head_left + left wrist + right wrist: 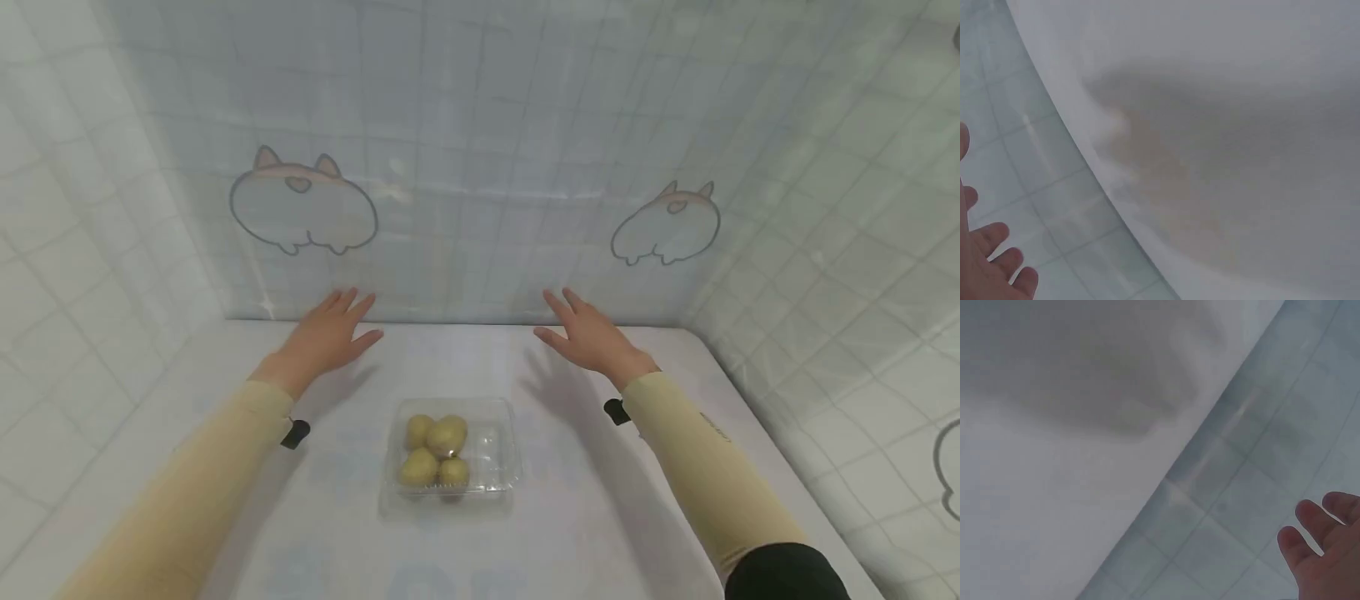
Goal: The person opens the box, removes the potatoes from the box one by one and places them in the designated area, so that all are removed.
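Note:
A clear plastic clamshell box [491, 450] sits on the white table, with several round yellow-green fruits [447, 437] gathered in its left part; their exact kind is hard to tell. Beyond the box on the left, my left hand [322, 337] is held over the table's far part, fingers spread and holding nothing. My right hand [592, 337] mirrors it on the right, also with spread fingers and nothing in it. Both hands are apart from the box. Each wrist view shows only part of its hand, with fingers [1007, 262] and fingers [1316, 525] near the frame edge.
The white table [330, 533] ends at a far edge below a pale tiled-pattern curtain [480, 167] printed with cartoon animals. Similar sheeting [67, 333] hangs along the left, and more stands on the right. Both hands cast shadows on the tabletop.

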A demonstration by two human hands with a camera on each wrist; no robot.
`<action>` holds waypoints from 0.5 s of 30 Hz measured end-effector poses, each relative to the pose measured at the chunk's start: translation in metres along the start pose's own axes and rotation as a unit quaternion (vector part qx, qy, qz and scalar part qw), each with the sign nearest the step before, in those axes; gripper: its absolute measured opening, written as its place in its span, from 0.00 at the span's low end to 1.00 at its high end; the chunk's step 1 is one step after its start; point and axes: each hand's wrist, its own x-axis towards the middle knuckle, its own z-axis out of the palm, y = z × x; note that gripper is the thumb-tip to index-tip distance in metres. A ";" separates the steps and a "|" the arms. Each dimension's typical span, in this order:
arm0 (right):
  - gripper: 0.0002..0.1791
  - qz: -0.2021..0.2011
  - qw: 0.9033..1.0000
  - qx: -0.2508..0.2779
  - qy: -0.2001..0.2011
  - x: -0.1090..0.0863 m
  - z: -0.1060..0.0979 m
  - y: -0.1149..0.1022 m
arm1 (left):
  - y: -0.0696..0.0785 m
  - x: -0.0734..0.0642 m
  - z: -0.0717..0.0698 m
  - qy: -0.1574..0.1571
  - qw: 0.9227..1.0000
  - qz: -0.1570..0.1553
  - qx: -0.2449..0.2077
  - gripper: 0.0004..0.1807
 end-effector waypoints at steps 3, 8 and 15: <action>0.46 -0.005 1.000 0.008 0.010 -0.010 0.004 -0.005 | 0.000 -0.011 0.000 0.003 1.000 -0.015 -0.027 0.42; 0.45 -0.013 0.999 0.035 0.012 -0.030 0.011 -0.013 | 0.006 -0.031 0.003 -0.006 0.998 -0.037 -0.058 0.44; 0.43 -0.020 0.998 0.065 0.008 -0.051 0.020 -0.023 | 0.015 -0.054 0.004 -0.003 0.997 -0.032 -0.076 0.42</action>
